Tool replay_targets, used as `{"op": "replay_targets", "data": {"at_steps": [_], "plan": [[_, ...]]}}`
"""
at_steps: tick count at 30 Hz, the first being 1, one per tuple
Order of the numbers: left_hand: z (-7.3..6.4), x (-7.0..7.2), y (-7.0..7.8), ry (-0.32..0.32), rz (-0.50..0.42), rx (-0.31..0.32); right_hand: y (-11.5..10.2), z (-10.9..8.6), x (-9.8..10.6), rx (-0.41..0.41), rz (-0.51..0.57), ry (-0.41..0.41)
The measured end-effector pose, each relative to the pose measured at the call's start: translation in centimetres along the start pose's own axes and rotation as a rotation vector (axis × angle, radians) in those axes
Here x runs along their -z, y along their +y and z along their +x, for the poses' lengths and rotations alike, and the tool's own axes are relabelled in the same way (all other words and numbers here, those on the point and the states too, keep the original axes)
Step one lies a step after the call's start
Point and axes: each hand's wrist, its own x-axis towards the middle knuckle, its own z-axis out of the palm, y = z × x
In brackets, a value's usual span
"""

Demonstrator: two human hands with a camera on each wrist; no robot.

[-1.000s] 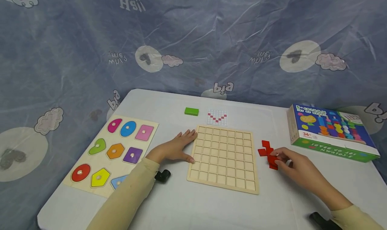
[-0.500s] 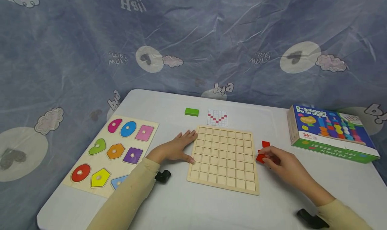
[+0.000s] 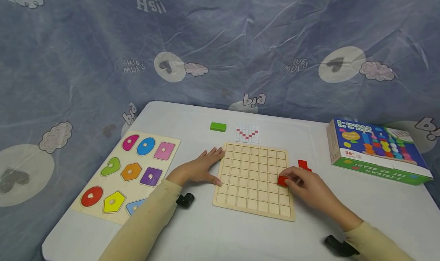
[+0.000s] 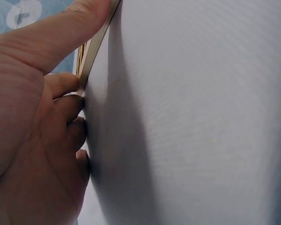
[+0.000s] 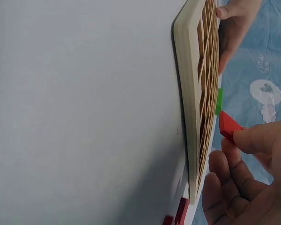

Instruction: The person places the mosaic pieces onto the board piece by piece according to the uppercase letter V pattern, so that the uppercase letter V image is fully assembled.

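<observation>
My right hand point(image 3: 311, 188) pinches a small red square tile point(image 3: 282, 181) between thumb and fingertips, over the right side of a wooden grid board point(image 3: 249, 175). In the right wrist view, that red tile point(image 5: 228, 125) is tilted and raised over the board's cells. My left hand point(image 3: 200, 168) rests at the board's left edge, fingers spread, the thumb on the frame. The left wrist view shows the left thumb point(image 4: 61, 35) along the board's edge. Other red tiles point(image 3: 303, 164) lie right of the board, partly hidden behind my right hand.
Beyond the board are a green block point(image 3: 218, 127) and a grid card point(image 3: 247, 134) with a red V pattern. A knobbed shape puzzle point(image 3: 134, 158) lies at left, partly under the left sleeve. A toy box point(image 3: 378, 152) stands at the right.
My right hand has picked up a red tile from the group at the right and carried it left over the board. My left hand has stayed still.
</observation>
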Motion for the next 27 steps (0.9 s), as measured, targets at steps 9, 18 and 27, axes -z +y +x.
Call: {"op": "replay_targets", "data": {"at_steps": [9,18,27], "plan": [[0.0,-0.1,-0.2,0.008,-0.002,-0.008,-1.4,0.4,-1.4,-0.027,0.043,-0.058],[0.0,-0.1,-0.2,0.001,-0.002,-0.005,-3.1,0.6,-2.8,-0.052,0.114,-0.087],[-0.1,0.0,0.1,-0.002,-0.009,0.005,-4.0,0.7,-4.1,-0.025,0.141,-0.095]]}}
